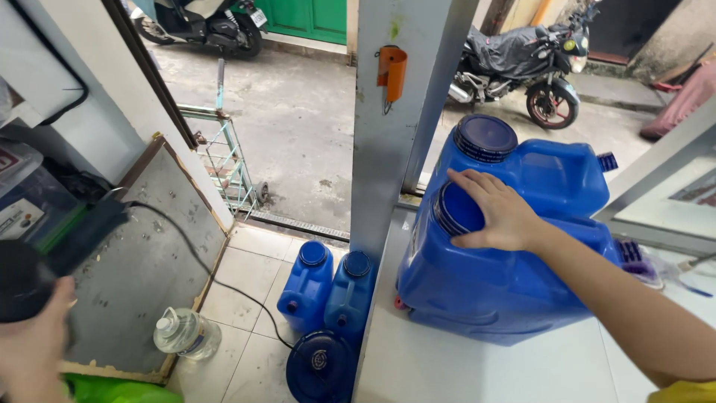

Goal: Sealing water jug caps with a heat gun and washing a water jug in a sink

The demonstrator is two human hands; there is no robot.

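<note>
Water-refill shop: blue jugs [507, 246], street-front doorway.

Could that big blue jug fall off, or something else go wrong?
Maybe. The near blue jug stands close to the edge of the white counter, so a hard twist by the right hand on its cap might slide it toward the two small jugs below. The black cord from the dark tool in the left hand trails across the floor and could snag.

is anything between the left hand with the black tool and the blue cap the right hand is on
Nothing visible blocks it. The left hand holds the black tool far to the left, with only open floor space before the blue cap. The right hand already rests on that cap.
</note>
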